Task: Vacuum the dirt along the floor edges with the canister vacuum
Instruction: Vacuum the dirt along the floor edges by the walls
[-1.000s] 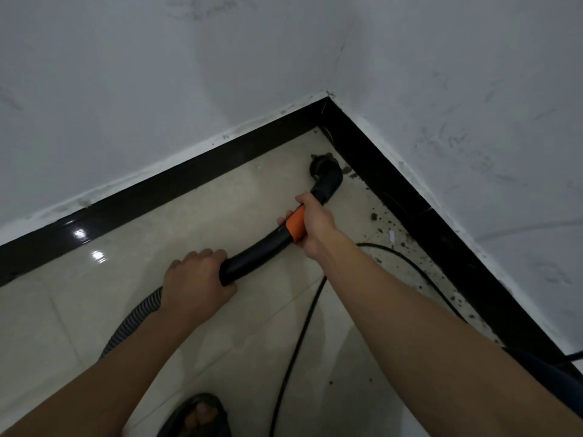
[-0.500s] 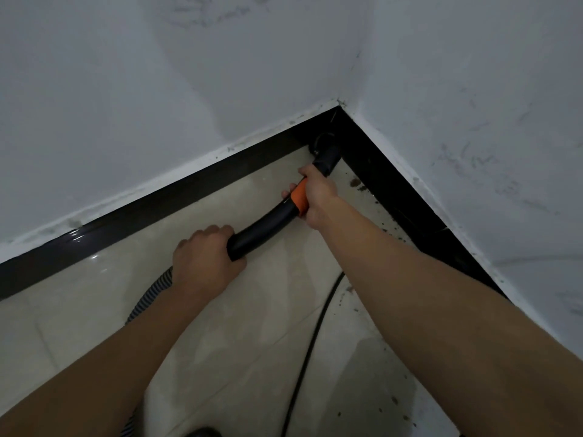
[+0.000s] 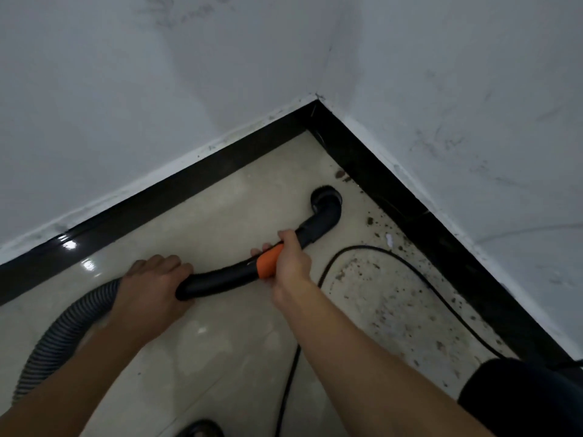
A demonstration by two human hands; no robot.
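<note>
Now my left hand (image 3: 151,285) curls round the rear end of the black vacuum pipe (image 3: 217,280), just where the ribbed hose (image 3: 63,326) joins it. My right hand (image 3: 290,263) grips the pipe at its orange collar (image 3: 267,263). The brush nozzle (image 3: 325,200) sits on the tiled floor (image 3: 236,357) near the corner, just beside the black skirting board (image 3: 378,178). Dirt (image 3: 388,298) lies scattered along that edge, and a black cord (image 3: 362,246) loops through it.

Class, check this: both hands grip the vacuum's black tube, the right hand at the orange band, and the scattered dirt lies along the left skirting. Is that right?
No: the head view shows the dirt along the right skirting. The rest holds.
</note>
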